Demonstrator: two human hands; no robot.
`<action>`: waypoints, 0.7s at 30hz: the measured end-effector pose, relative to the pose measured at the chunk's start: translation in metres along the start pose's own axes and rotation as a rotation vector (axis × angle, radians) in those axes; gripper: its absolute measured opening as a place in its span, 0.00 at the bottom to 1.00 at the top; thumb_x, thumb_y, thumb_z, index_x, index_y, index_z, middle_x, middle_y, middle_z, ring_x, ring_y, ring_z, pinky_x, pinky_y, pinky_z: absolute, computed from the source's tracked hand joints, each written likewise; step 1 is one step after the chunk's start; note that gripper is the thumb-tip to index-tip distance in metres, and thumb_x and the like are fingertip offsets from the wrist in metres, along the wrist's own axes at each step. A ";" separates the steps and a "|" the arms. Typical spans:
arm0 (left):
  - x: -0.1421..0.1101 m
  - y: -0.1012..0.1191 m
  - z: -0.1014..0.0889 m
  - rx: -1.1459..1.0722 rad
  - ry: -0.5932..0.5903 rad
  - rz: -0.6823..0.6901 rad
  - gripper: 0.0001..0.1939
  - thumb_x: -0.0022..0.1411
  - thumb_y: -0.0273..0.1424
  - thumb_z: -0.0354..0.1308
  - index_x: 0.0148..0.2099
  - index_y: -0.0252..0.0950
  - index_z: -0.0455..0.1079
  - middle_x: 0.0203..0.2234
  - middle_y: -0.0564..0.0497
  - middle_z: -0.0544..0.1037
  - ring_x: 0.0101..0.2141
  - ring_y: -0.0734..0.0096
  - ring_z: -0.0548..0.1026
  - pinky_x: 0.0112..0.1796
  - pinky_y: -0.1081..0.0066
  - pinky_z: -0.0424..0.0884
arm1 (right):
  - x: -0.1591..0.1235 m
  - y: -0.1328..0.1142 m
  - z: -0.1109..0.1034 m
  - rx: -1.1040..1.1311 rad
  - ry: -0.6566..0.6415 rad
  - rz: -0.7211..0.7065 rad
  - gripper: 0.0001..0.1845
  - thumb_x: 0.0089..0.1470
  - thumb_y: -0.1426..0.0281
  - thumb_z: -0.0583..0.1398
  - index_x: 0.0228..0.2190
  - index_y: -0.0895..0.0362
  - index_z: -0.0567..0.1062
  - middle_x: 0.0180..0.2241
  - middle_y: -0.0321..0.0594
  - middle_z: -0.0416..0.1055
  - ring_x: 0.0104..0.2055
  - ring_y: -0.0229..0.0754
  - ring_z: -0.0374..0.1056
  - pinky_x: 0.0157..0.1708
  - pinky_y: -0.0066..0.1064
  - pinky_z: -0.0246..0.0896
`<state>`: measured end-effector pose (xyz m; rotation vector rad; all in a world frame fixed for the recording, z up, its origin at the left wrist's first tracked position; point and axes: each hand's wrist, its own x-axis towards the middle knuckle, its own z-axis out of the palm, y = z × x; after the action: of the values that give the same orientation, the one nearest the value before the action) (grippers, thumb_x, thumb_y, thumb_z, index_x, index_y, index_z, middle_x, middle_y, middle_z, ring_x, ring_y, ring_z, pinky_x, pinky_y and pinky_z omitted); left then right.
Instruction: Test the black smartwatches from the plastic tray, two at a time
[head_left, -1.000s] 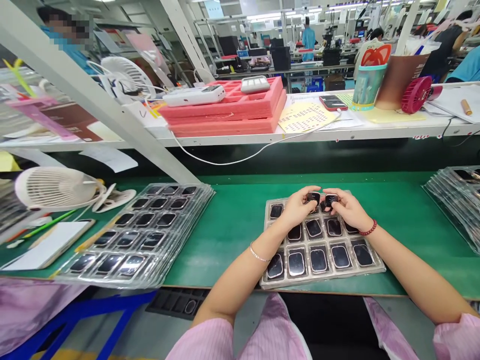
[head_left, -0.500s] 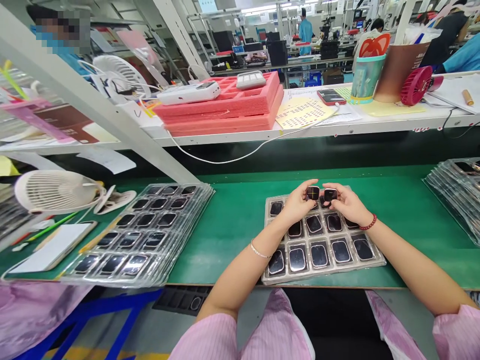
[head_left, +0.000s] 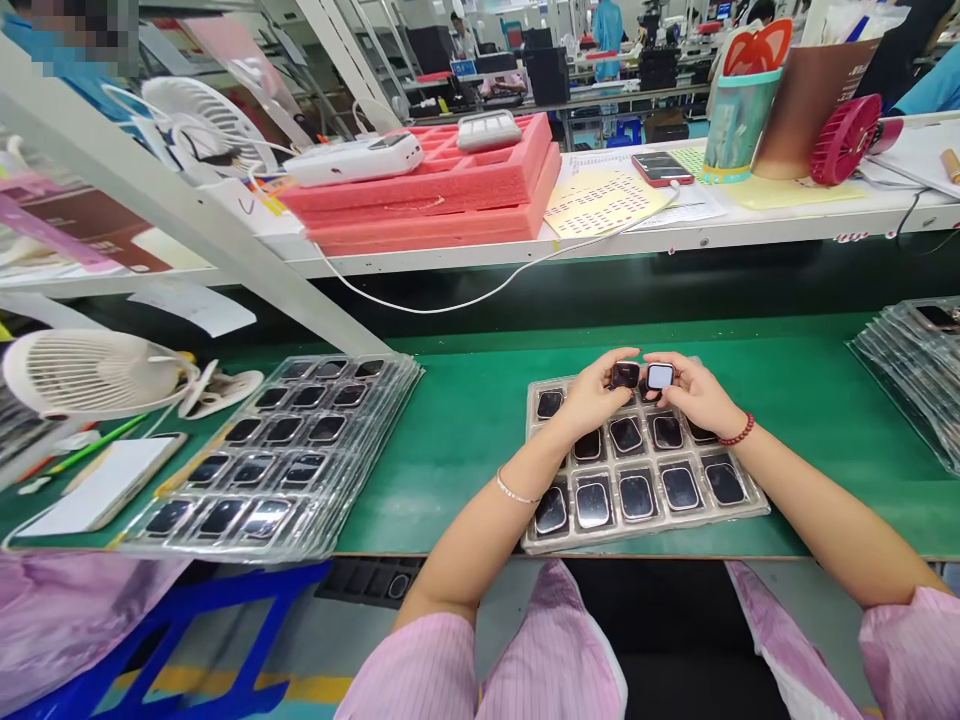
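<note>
My left hand (head_left: 600, 392) is closed on a strapless smartwatch (head_left: 625, 375) whose screen looks dark. Close beside it, my right hand (head_left: 694, 390) grips a second smartwatch (head_left: 660, 377) with a lit, whitish screen. Both are held up over the far part of a clear plastic tray (head_left: 607, 542), their screens facing me. Rows of square dark-screened watches (head_left: 637, 496) sit in the tray's compartments. Part of the tray's back row is hidden behind my hands.
Stacked clear trays (head_left: 300, 545) of watches lie to the left, with more trays (head_left: 911, 375) at the far right. A white fan (head_left: 97, 372) and a notepad (head_left: 105, 487) are further left. Above, a shelf (head_left: 480, 257) carries pink foam (head_left: 420, 225), a phone (head_left: 661, 168) and a cup (head_left: 739, 125).
The screen in my right hand has turned from dark to whitish. The yellow cross on the left watch's screen is gone, leaving it dark. Both hands keep hold of their watches.
</note>
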<state>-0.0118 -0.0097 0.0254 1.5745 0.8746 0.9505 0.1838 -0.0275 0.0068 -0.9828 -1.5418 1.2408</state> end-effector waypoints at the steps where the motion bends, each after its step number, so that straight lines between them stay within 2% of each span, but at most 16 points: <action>1: 0.000 0.000 0.000 -0.019 -0.008 -0.010 0.26 0.51 0.23 0.58 0.54 0.35 0.68 0.41 0.46 0.78 0.37 0.69 0.76 0.42 0.69 0.71 | 0.000 0.000 0.000 0.002 0.005 0.001 0.29 0.44 0.76 0.57 0.51 0.53 0.69 0.44 0.42 0.76 0.37 0.43 0.76 0.33 0.34 0.75; 4: 0.000 0.000 0.000 -0.071 -0.008 -0.040 0.23 0.53 0.25 0.57 0.53 0.34 0.69 0.38 0.47 0.78 0.31 0.72 0.75 0.36 0.70 0.72 | -0.001 0.000 0.001 0.005 0.002 -0.006 0.30 0.43 0.77 0.56 0.51 0.52 0.69 0.44 0.42 0.76 0.38 0.44 0.75 0.34 0.35 0.75; 10: 0.000 -0.002 0.000 -0.086 0.006 0.006 0.32 0.48 0.19 0.53 0.57 0.34 0.66 0.46 0.44 0.77 0.42 0.66 0.76 0.42 0.69 0.72 | -0.001 0.000 -0.001 -0.031 -0.009 -0.059 0.32 0.43 0.78 0.56 0.52 0.51 0.69 0.49 0.42 0.73 0.41 0.45 0.74 0.38 0.37 0.74; 18: 0.000 -0.002 0.001 -0.079 0.005 -0.002 0.33 0.49 0.20 0.55 0.59 0.35 0.65 0.48 0.43 0.76 0.41 0.67 0.77 0.44 0.68 0.73 | -0.001 -0.001 0.000 -0.062 0.020 -0.081 0.29 0.47 0.76 0.58 0.52 0.51 0.69 0.49 0.43 0.73 0.42 0.46 0.74 0.39 0.39 0.74; 21: -0.001 0.000 0.001 -0.080 0.012 -0.017 0.30 0.51 0.22 0.56 0.59 0.33 0.65 0.45 0.43 0.78 0.36 0.70 0.77 0.41 0.68 0.74 | -0.002 -0.003 0.000 -0.058 0.037 -0.067 0.24 0.50 0.73 0.60 0.51 0.52 0.70 0.47 0.44 0.74 0.39 0.45 0.75 0.36 0.37 0.75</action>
<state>-0.0119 -0.0112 0.0251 1.4928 0.8469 0.9716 0.1843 -0.0297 0.0089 -0.9784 -1.5774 1.1312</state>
